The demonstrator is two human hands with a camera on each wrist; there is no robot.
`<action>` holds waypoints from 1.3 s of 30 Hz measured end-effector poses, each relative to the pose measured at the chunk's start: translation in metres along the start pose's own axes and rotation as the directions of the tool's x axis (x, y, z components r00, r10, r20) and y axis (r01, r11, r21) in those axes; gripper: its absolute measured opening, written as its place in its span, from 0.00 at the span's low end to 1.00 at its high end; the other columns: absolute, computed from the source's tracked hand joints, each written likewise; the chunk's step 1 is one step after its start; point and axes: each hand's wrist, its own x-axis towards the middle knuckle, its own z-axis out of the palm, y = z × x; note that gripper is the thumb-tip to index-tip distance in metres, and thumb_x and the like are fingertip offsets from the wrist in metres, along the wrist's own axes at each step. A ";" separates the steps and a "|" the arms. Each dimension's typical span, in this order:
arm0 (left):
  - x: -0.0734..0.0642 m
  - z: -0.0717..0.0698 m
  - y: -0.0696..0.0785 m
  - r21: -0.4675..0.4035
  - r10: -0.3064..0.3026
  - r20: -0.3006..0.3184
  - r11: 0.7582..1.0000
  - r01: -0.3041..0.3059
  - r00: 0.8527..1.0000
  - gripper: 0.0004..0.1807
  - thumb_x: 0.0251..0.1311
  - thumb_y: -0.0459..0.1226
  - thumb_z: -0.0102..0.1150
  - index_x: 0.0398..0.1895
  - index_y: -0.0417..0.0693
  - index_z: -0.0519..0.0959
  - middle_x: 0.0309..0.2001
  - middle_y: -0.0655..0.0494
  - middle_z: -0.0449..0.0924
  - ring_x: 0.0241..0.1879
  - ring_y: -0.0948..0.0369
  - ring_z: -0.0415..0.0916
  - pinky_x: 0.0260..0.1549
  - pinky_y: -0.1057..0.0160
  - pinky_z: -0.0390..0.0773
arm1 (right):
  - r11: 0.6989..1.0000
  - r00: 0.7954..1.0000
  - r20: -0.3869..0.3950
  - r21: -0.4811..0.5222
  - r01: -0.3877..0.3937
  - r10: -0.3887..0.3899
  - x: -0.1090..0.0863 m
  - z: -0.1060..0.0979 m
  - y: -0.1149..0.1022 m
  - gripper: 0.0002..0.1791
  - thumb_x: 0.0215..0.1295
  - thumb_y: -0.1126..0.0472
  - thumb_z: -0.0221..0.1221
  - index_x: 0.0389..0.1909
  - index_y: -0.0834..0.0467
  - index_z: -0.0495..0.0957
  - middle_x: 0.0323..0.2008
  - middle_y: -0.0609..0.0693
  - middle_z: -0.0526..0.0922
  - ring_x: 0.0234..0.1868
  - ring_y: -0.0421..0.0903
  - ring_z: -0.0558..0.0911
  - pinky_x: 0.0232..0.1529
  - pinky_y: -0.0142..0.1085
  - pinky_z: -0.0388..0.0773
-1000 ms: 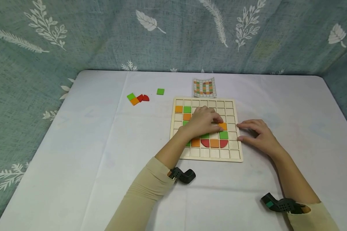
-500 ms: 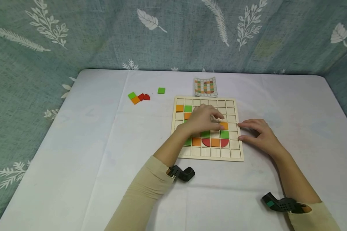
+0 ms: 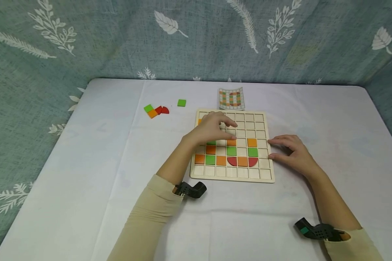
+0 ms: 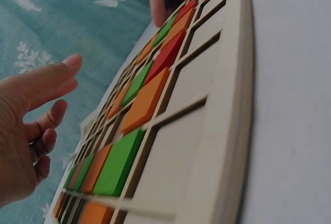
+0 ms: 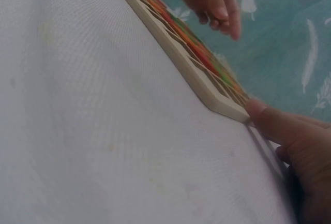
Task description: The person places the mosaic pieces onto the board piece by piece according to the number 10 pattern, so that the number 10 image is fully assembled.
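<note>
A wooden grid board [image 3: 226, 178] lies flat on the table, with orange, green and red tiles set in some of its squares. Over its left part my left hand [image 3: 210, 129] hovers, thumb and index finger spread apart and nothing between them; it hides several squares beneath. In the left wrist view that hand [image 4: 28, 115] is raised off the tiles. At the board's right rim rest the thumb and fingertips of my right hand [image 3: 292, 150]. The nearest pieces to it are an orange tile [image 3: 252, 142], a green tile [image 3: 253, 152] and a red quarter-round tile [image 3: 253, 161].
Behind the board stands a curved pattern card [image 3: 231, 99]. A loose green square [image 3: 182, 103] lies to the left, and farther left are another green square [image 3: 148, 108], an orange square [image 3: 152, 113] and red rounded pieces [image 3: 164, 110]. A leaf-print curtain [image 3: 196, 40] borders the white table.
My left hand has drawn back leftward from the orange tile at the board's right side, its thumb and index finger parting. The orange tile stays in its square. My right hand has not moved.
</note>
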 end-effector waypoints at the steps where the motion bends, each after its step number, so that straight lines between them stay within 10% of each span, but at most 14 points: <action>1: -0.002 -0.003 -0.002 -0.018 -0.009 -0.004 1.000 0.009 1.000 0.22 0.49 0.50 0.69 0.49 0.56 0.82 0.51 0.61 0.75 0.49 0.59 0.64 0.51 0.55 0.64 | 1.000 1.000 -0.001 0.001 0.002 -0.002 0.000 0.000 0.000 0.25 0.44 0.69 0.72 0.48 0.61 0.81 0.48 0.55 0.78 0.52 0.38 0.65 0.52 0.28 0.56; 17: -0.032 -0.050 -0.039 -0.039 -0.105 -0.161 0.994 0.100 0.981 0.22 0.48 0.47 0.70 0.48 0.52 0.82 0.46 0.54 0.76 0.50 0.56 0.64 0.50 0.52 0.64 | 1.000 1.000 -0.009 0.000 -0.002 0.002 0.000 0.002 0.003 0.24 0.45 0.67 0.72 0.48 0.59 0.82 0.47 0.55 0.79 0.52 0.41 0.66 0.52 0.33 0.57; 31: -0.061 -0.093 -0.071 -0.071 -0.286 -0.334 0.958 0.278 0.898 0.25 0.52 0.47 0.67 0.53 0.51 0.80 0.51 0.51 0.71 0.52 0.52 0.61 0.45 0.53 0.66 | 1.000 1.000 -0.006 -0.015 -0.023 0.023 -0.001 0.001 0.002 0.24 0.46 0.67 0.71 0.49 0.60 0.81 0.48 0.55 0.78 0.52 0.39 0.65 0.52 0.30 0.56; 39: -0.050 -0.101 -0.096 -0.017 -0.246 -0.447 0.964 0.267 0.860 0.25 0.54 0.45 0.67 0.56 0.51 0.78 0.52 0.50 0.72 0.47 0.52 0.63 0.42 0.58 0.64 | 1.000 1.000 -0.006 -0.017 -0.021 0.021 0.000 0.001 0.002 0.24 0.46 0.67 0.71 0.49 0.59 0.81 0.48 0.55 0.78 0.52 0.40 0.66 0.52 0.31 0.56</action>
